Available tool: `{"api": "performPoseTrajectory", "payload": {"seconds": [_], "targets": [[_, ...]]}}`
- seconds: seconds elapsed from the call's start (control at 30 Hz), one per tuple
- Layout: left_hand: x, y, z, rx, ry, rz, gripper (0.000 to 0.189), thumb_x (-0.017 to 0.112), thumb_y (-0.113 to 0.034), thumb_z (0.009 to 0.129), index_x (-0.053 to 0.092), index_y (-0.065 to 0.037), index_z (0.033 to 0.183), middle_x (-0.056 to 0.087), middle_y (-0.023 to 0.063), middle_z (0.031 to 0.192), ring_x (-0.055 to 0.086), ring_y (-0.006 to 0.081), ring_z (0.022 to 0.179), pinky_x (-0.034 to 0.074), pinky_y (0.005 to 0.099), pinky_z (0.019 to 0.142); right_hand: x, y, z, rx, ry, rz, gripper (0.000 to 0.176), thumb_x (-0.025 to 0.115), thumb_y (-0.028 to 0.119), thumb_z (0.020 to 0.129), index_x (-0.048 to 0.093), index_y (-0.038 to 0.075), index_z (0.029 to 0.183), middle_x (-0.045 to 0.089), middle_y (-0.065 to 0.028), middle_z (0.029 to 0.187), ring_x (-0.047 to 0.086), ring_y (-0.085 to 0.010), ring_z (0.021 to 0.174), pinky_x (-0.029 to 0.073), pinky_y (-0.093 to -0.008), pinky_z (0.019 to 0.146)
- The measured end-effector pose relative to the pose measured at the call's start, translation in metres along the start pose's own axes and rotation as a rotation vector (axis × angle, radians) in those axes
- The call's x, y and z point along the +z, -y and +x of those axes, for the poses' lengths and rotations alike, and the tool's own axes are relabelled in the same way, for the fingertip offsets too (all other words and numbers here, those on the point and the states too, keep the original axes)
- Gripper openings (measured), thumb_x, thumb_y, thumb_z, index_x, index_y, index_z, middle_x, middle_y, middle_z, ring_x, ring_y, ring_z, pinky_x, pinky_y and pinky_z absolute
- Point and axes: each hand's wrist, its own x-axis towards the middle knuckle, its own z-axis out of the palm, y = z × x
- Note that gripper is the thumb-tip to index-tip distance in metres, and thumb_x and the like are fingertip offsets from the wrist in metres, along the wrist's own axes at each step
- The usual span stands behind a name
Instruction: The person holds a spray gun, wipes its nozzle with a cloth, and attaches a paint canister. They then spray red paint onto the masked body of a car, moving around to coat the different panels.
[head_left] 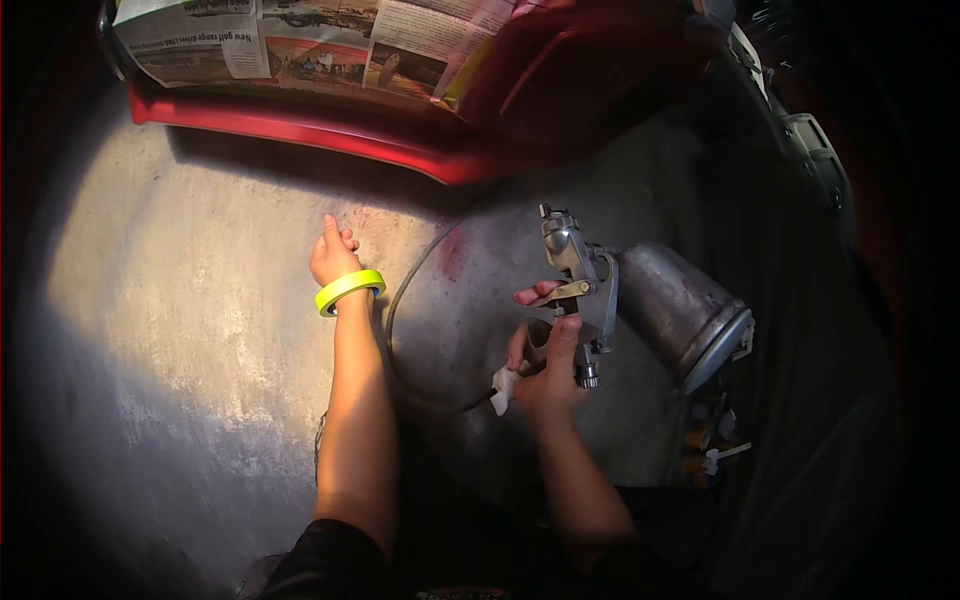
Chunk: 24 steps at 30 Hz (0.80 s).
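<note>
My right hand (552, 385) is wrapped round the handle of a metal spray gun (590, 300), with fingers at its trigger. The gun's dented metal paint cup (675, 305) sticks out to the right, tilted. A white scrap of paper or cloth (504, 388) shows where the dark air hose (392, 335) reaches the handle. My left hand (334, 257) is held out over the floor, thumb extended and fingers curled in, with nothing visible in it. Round my left wrist hangs a roll of yellow masking tape (328, 296).
Ahead is a red painted panel (300, 135), partly covered with newspaper (310, 45). Below lies a grey concrete floor (180, 330), brightly lit on the left. The hose loops between my arms. Small items (725, 450) at the lower right are too dark to name.
</note>
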Motion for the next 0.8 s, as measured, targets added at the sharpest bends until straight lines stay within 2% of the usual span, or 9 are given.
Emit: {"api": "performPoseTrajectory", "payload": {"seconds": [0.1,0.2,0.3,0.4,0.5,0.6,0.7,0.8], "targets": [[0.003,-0.004,-0.005,-0.014,0.011,0.029,0.045,0.062,-0.04,0.097,0.057,-0.006,0.067,0.058,0.0023,0.066,0.049,0.0088,0.057,0.038,0.0253,0.055,0.01,0.033,0.004,0.018,-0.003,-0.042,0.034,0.057,0.028,0.101,0.056,-0.001,0.118,0.066,-0.0085,0.097,0.047,-0.0075,0.049,0.036,-0.0227,0.045],[0.002,0.01,0.007,0.017,0.023,0.027,0.045,0.062,-0.039,0.097,0.057,-0.006,0.067,0.057,0.0025,0.065,0.048,0.0093,0.055,0.039,0.0254,0.055,0.004,0.065,0.014,0.099,0.039,-0.276,0.033,0.063,0.026,0.098,0.058,-0.001,0.115,0.067,-0.0064,0.091,0.051,-0.0094,0.054,0.042,-0.0248,0.052],[0.001,0.009,0.009,-0.013,0.02,0.034,0.045,0.062,-0.038,0.097,0.056,-0.005,0.066,0.057,0.0029,0.064,0.048,0.0098,0.054,0.04,0.0253,0.056,-0.01,0.085,0.02,0.128,0.138,-0.688,0.031,0.067,0.023,0.095,0.061,-0.002,0.112,0.066,-0.0045,0.086,0.057,-0.0125,0.064,0.047,-0.0265,0.063],[0.001,0.009,0.007,-0.06,0.042,0.014,0.045,0.063,-0.038,0.097,0.055,-0.007,0.065,0.056,0.0027,0.064,0.048,0.0097,0.054,0.039,0.0248,0.054,-0.017,0.103,0.027,0.087,0.284,-0.857,0.033,0.072,0.023,0.092,0.062,-0.003,0.11,0.066,-0.0061,0.088,0.061,-0.0155,0.077,0.048,-0.0269,0.072],[0.003,0.007,0.003,-0.099,0.066,0.037,0.045,0.063,-0.038,0.097,0.055,-0.008,0.065,0.056,0.0018,0.063,0.047,0.0094,0.053,0.038,0.0247,0.054,-0.017,0.106,0.031,-0.229,0.225,-0.923,0.022,0.069,0.017,0.094,0.063,0.0,0.107,0.063,-0.0022,0.088,0.057,-0.0092,0.079,0.046,-0.0245,0.072],[0.003,0.01,0.004,-0.085,0.087,0.022,0.044,0.063,-0.038,0.097,0.055,-0.008,0.066,0.055,0.0011,0.062,0.047,0.009,0.053,0.037,0.0246,0.053,-0.002,0.116,0.033,-0.484,0.081,-0.887,0.023,0.07,0.014,0.093,0.062,0.001,0.11,0.064,-0.0038,0.094,0.058,-0.0106,0.082,0.046,-0.0249,0.075],[0.001,0.013,0.008,-0.09,0.129,0.032,0.044,0.063,-0.038,0.097,0.055,-0.008,0.066,0.054,0.0008,0.062,0.047,0.0088,0.053,0.036,0.0248,0.053,-0.008,0.125,0.039,-0.522,0.143,-1.044,0.028,0.069,0.013,0.093,0.06,0.001,0.116,0.064,-0.0045,0.102,0.061,-0.0131,0.084,0.048,-0.028,0.076],[-0.001,0.009,0.007,-0.112,0.14,0.045,0.044,0.063,-0.037,0.097,0.054,-0.008,0.066,0.053,0.0009,0.061,0.046,0.0092,0.053,0.036,0.0251,0.053,-0.008,0.133,0.029,-0.287,0.295,-0.972,0.03,0.071,0.017,0.092,0.063,-0.001,0.115,0.067,-0.0075,0.096,0.064,-0.0169,0.083,0.05,-0.0316,0.075]]}}
